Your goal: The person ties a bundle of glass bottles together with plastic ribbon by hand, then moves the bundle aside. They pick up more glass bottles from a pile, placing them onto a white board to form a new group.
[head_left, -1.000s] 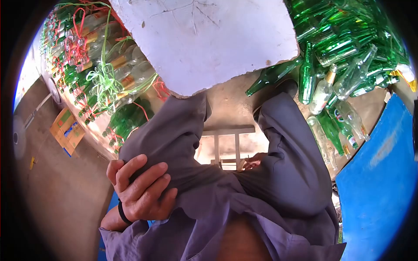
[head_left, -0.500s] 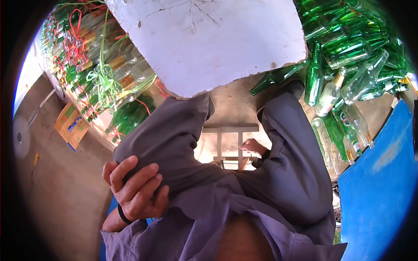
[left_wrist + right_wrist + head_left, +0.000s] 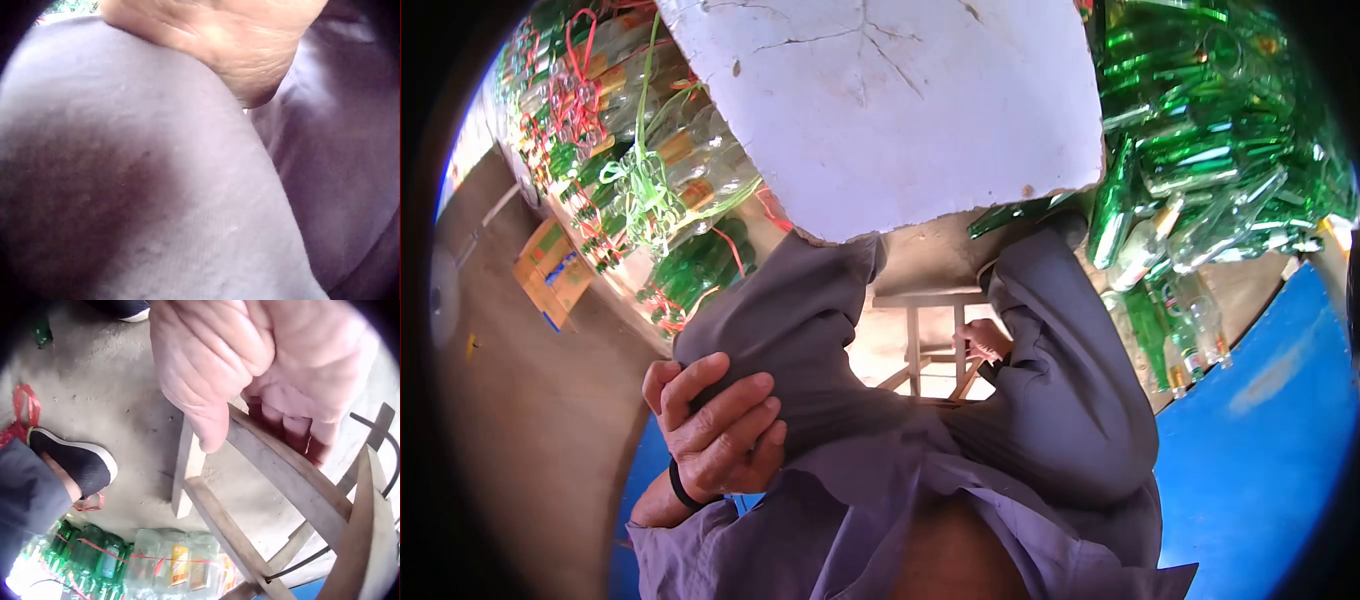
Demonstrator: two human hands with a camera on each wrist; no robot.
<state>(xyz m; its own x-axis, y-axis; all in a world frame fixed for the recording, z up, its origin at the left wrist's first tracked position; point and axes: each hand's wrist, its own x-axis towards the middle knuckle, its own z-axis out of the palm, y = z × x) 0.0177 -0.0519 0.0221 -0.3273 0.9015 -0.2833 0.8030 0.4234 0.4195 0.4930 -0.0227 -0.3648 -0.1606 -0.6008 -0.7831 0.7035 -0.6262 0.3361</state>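
Note:
In the head view my left hand (image 3: 720,425), with a black band at its wrist, rests on my left leg (image 3: 790,310), fingers loosely bent. The left wrist view shows the heel of that hand (image 3: 219,44) against the grey trouser cloth (image 3: 187,187). My right hand (image 3: 985,342) is low between my legs, at a bare wooden frame (image 3: 914,350). Close up in the right wrist view, the right hand (image 3: 250,369) grips a bar of the wooden frame (image 3: 281,469), thumb on the near side and fingers curled over the far side.
A white board (image 3: 910,120) with a chipped edge lies ahead of my knees. Loose green bottles (image 3: 1200,130) are heaped at the right, beside a blue panel (image 3: 1260,400). Tied rows of bottles (image 3: 700,160) stand at the left. A dark shoe (image 3: 75,459) is on the floor.
My right hand has come into fuller view between the legs, moving up and onto the wooden frame. The frame has shifted slightly. My left hand stays on the leg.

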